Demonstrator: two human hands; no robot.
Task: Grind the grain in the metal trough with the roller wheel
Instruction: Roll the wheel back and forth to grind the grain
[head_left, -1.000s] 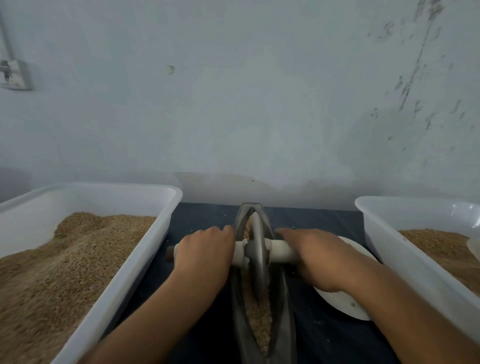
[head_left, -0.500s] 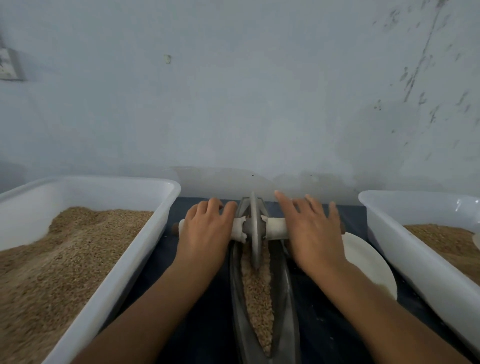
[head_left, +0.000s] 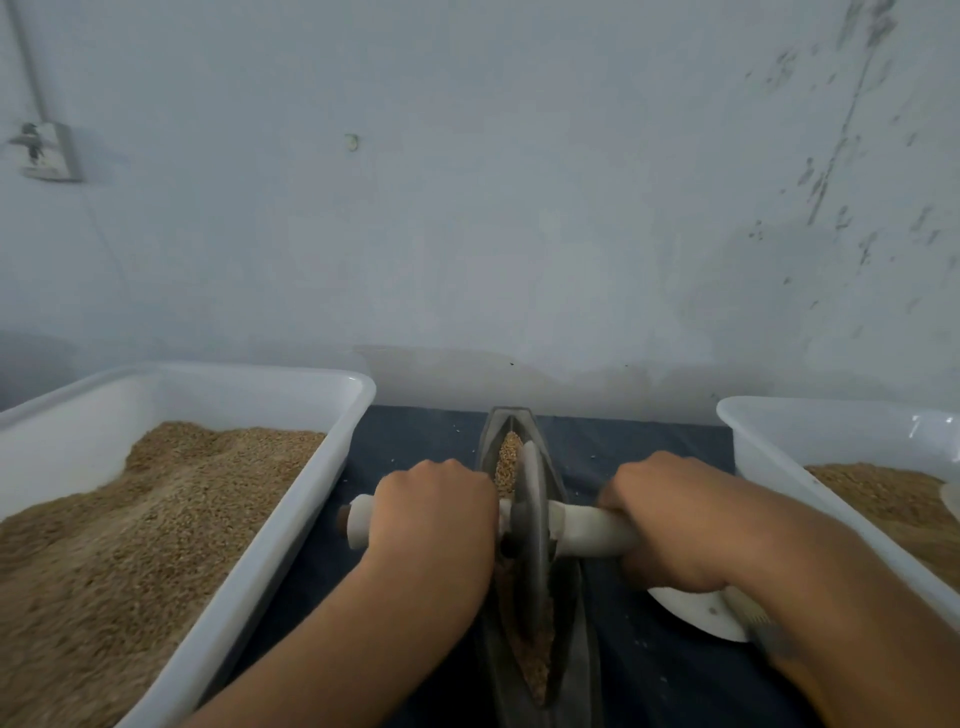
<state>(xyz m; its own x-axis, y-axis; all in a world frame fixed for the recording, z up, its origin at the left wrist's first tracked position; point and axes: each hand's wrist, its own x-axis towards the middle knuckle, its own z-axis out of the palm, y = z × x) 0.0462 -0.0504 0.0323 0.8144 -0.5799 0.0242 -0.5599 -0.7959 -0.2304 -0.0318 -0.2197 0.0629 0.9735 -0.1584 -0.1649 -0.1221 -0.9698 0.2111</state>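
Between two white grain tubs, gripping the roller wheel (head_left: 530, 525) axle with left hand (head_left: 434, 514) and right hand (head_left: 670, 525) clenched either side, pressing the seemingly heavy, rigid disc through loose grain (head_left: 508, 460) in the metal trough (head_left: 571, 597).

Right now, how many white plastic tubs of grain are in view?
2: one white plastic tub left of the metal trough, one at the right edge, partly cut off. Others may sit outside view.

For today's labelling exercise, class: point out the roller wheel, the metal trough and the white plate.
roller wheel (head_left: 531, 525): head view, on the disc's near face.
metal trough (head_left: 584, 649): head view, on its right wall.
white plate (head_left: 698, 613): head view, on the bare part below the right wrist.
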